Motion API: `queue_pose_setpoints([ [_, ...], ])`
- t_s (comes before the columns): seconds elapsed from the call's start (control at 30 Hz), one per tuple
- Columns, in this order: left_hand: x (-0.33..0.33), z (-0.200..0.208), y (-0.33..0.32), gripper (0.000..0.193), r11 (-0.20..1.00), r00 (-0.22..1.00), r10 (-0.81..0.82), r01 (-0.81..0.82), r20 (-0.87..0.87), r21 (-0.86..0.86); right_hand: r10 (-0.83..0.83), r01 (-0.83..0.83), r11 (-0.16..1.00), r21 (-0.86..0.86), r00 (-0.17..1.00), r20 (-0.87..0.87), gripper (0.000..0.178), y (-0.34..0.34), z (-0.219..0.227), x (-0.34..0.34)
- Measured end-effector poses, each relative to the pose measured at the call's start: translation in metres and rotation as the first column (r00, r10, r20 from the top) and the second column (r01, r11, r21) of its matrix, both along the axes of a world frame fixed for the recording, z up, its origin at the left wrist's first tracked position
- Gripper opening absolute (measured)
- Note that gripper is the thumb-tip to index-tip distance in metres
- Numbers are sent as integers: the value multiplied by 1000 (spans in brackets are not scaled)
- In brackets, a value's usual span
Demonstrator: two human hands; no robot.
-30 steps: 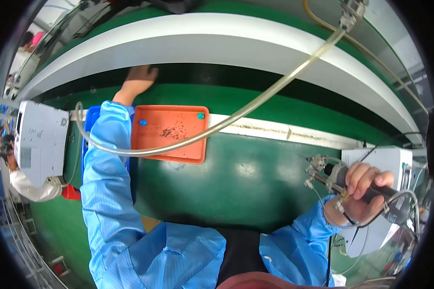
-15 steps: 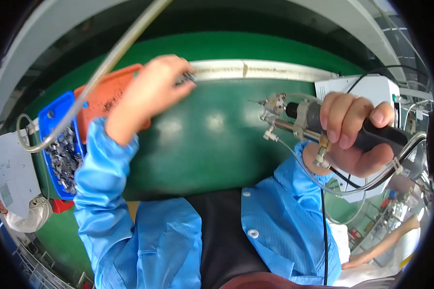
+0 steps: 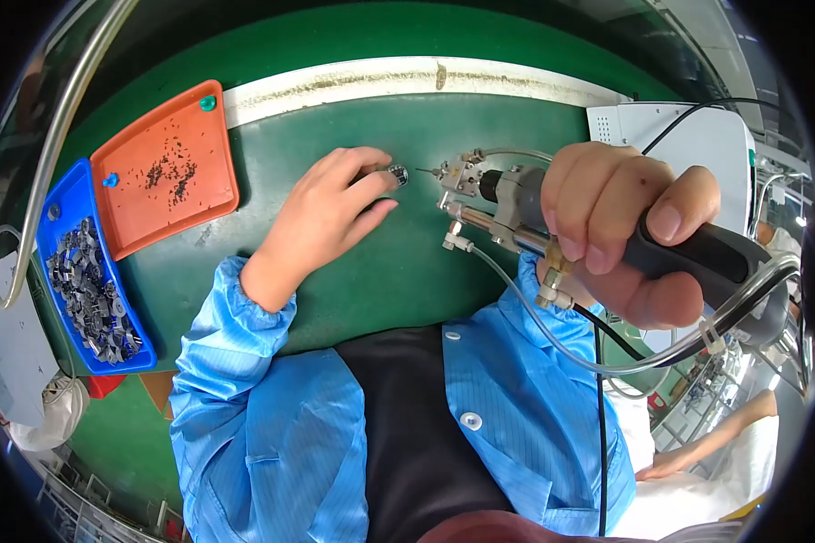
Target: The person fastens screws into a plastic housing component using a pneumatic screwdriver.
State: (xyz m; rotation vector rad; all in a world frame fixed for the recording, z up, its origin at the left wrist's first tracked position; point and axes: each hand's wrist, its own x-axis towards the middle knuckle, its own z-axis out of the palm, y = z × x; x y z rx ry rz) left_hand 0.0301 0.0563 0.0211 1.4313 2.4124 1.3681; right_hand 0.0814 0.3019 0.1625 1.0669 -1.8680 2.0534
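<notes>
My left hand (image 3: 335,204) pinches a small round dark part with a silvery rim (image 3: 397,175) between thumb and fingers, over the green table. My right hand (image 3: 620,222) is wrapped round the handle of a grey and black hand tool (image 3: 521,195) with metal fittings and clear tubes. The tool's thin needle-like tip points left, close to the round part; whether they touch I cannot tell. Left of my left hand lies an orange tray (image 3: 222,204) with many tiny black bits. Beside it, a blue tray (image 3: 143,360) holds a heap of grey and black parts.
A stained white strip (image 3: 353,81) runs along the far side of the table. At the right stands a white box-shaped unit (image 3: 688,131) with a black cable. A clear tube (image 3: 68,109) arches at the far left. At the lower right, another person's arm (image 3: 706,443) shows.
My left hand has come away from the orange tray toward the tool, carrying the small round part. The tool in my right hand has shifted slightly left, and the view has shifted too.
</notes>
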Motion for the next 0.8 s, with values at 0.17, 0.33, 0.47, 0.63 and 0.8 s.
queue_pose_setpoints([
  [0.17,-1,-4,-1,21,1000,1000,13,-13,-25,-11,3,-3,1000,-9,1000,19,44,-3,-4,-4],
  [0.33,-6,-6,4,17,999,1000,-13,13,-22,40,1,-1,1000,7,1000,27,40,-6,-5,-6],
  [0.47,-5,-11,1,18,1000,1000,0,1,-27,24,71,-70,997,-15,997,21,40,-2,-13,-12],
  [0.63,-6,-7,3,15,1000,999,7,-6,-49,9,90,-90,996,3,996,14,40,-4,-8,-13],
  [0.8,-6,-8,3,18,1000,1000,-7,7,-9,18,80,-80,997,5,997,15,40,-4,-11,-13],
])
